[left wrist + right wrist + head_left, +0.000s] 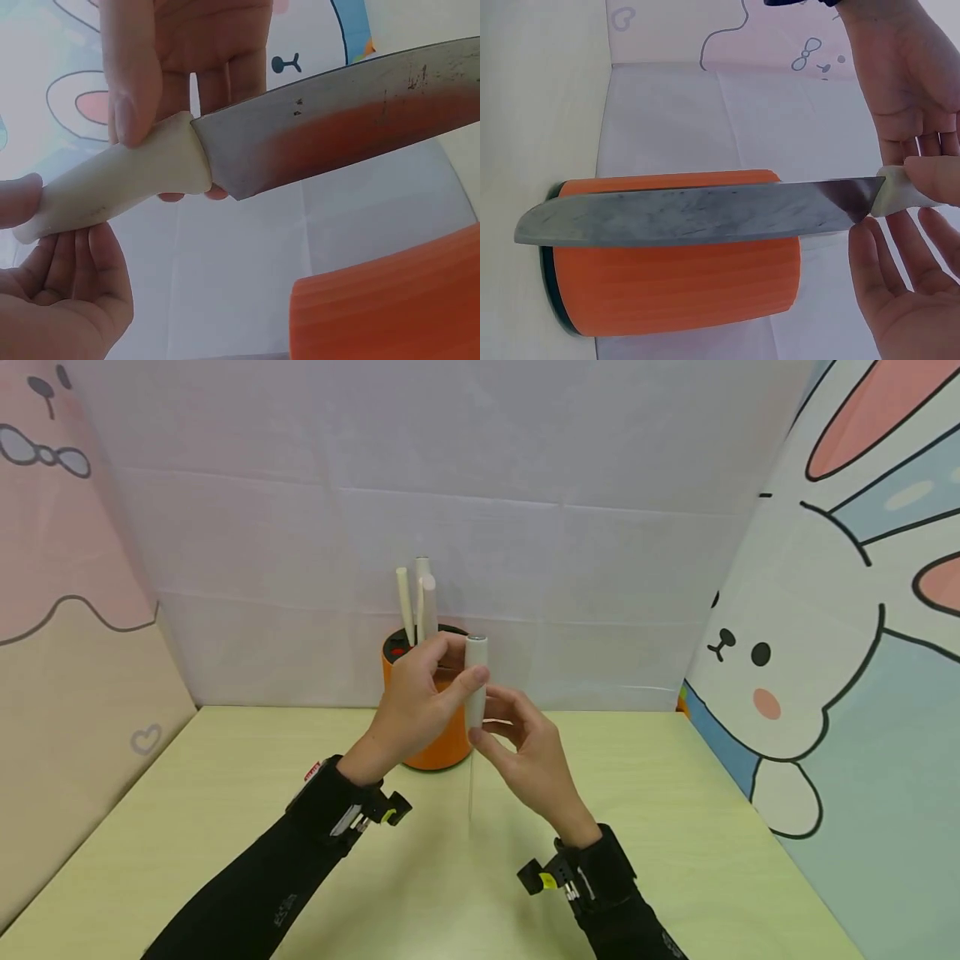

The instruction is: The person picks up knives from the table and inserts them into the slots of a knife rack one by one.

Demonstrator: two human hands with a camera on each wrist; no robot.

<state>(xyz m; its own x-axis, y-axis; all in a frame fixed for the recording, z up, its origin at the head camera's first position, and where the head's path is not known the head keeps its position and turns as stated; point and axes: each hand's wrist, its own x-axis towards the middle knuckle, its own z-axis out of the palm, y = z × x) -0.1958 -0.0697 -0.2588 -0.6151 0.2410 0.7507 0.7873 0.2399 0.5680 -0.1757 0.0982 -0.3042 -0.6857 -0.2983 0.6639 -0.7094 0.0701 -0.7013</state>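
A kitchen knife point(476, 652) with a white handle is held upright, blade down, in front of an orange knife holder point(442, 745). My left hand point(416, 692) pinches the handle near its butt end. Lower on the handle, close to the blade, the thumb and fingers of my right hand point(528, 760) grip it. From the head the blade shows edge-on as a thin line. Dark specks mark the wide steel blade point(337, 120) in the left wrist view. In the right wrist view, the blade point(705, 217) overlaps the holder's side.
Several white handles point(405, 602) stick up from the holder's black top, partly behind my left hand. The holder stands near the back of a pale wooden table point(600, 760). A white sheet point(450, 460) hangs behind, with cartoon-printed panels point(847, 693) at both sides.
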